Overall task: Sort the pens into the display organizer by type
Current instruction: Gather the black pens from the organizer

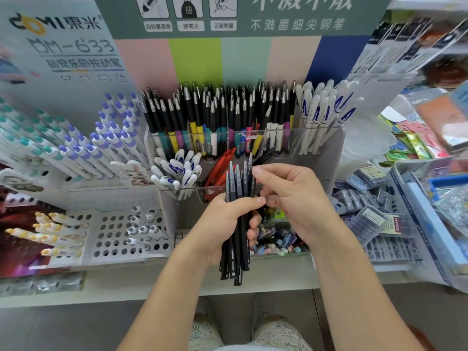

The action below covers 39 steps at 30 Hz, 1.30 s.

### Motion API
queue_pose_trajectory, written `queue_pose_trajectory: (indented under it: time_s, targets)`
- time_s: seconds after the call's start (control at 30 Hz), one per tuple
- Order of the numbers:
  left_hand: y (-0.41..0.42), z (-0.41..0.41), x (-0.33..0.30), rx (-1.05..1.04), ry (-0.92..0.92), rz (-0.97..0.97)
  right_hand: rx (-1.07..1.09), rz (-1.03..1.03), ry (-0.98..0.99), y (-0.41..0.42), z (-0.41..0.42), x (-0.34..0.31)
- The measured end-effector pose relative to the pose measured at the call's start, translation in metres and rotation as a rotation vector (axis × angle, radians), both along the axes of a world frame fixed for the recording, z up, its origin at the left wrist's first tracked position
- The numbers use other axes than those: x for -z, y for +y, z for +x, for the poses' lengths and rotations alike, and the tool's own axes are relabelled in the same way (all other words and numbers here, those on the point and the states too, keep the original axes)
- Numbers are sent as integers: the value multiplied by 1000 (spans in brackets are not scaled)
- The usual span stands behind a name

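My left hand (229,224) grips a bundle of several black pens with grey caps (236,244), held upright in front of the clear display organizer (326,148). My right hand (291,196) pinches the top of one pen in that bundle with thumb and forefinger. Behind the bundle, the organizer's middle compartment holds red pens (220,168). A front compartment to the left holds white pens with blue print (177,173). The back row holds black-gripped pens with coloured barrels (222,117) and more white pens (321,110) on the right.
A white rack of purple- and teal-tipped pens (83,148) stands at left, with a perforated holder (121,234) below it. A low tray of small items (276,236) sits under my hands. Packaged refills (374,214) and bins lie to the right. The shelf edge (152,287) runs below.
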<state>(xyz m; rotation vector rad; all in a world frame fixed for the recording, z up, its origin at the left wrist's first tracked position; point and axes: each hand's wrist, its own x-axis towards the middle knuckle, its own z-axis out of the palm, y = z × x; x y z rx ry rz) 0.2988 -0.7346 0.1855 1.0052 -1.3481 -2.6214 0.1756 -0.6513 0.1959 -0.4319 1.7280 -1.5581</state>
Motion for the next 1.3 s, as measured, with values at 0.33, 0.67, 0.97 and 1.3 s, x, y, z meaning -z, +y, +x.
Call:
queue_pose_trajectory:
  time_s: [0.33,0.67,0.97,1.3]
  targets:
    - [-7,0,4,-111,-32,-92,-45,132,149,-11,6,-3]
    - [-14,1,2,2,-24,-166,324,-44,314,-22,0,-16]
    - [-17,1,12,-192,-41,-81,492,-136,469,-13,-14,-15]
    - [-16,2,5,-162,-29,-44,352,171,730,-19,-8,34]
